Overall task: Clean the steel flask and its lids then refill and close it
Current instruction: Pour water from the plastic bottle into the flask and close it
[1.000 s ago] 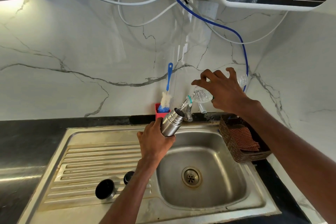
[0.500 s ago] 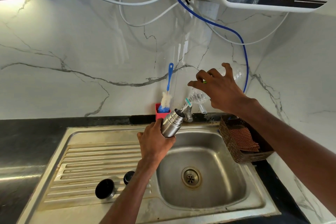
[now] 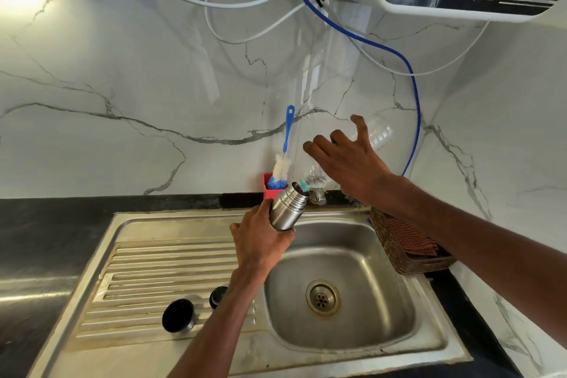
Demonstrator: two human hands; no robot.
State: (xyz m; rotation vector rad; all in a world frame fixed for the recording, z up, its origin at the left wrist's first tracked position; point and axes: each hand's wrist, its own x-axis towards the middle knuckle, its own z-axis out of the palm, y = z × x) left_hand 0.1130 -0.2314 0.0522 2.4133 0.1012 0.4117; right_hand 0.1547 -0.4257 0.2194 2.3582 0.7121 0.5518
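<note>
Left hand [image 3: 260, 242] gripped flask [image 3: 287, 209], tilted over sink [image 3: 196, 224]. Right hand [image 3: 349, 159] clasped upended clear bottle [image 3: 316, 176], neck at flask mouth. Likely the refill step. Two lids [image 3: 178, 315] sat on drainboard; next: capping needs flask upright.

Silver steel flask [image 3: 287, 209] centre frame. Blue-handled brush [image 3: 287, 138] in red holder [image 3: 271, 192]. Black-topped lids [image 3: 178, 314] lower left. Brown woven basket [image 3: 399, 261], checked cloth [image 3: 414, 239] right. White grey-veined marble wall [image 3: 122, 101].

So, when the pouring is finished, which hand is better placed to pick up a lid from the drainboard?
Left. The lids lie below the left hand, though it holds the flask. The right hand is farther away, holding the bottle.
</note>
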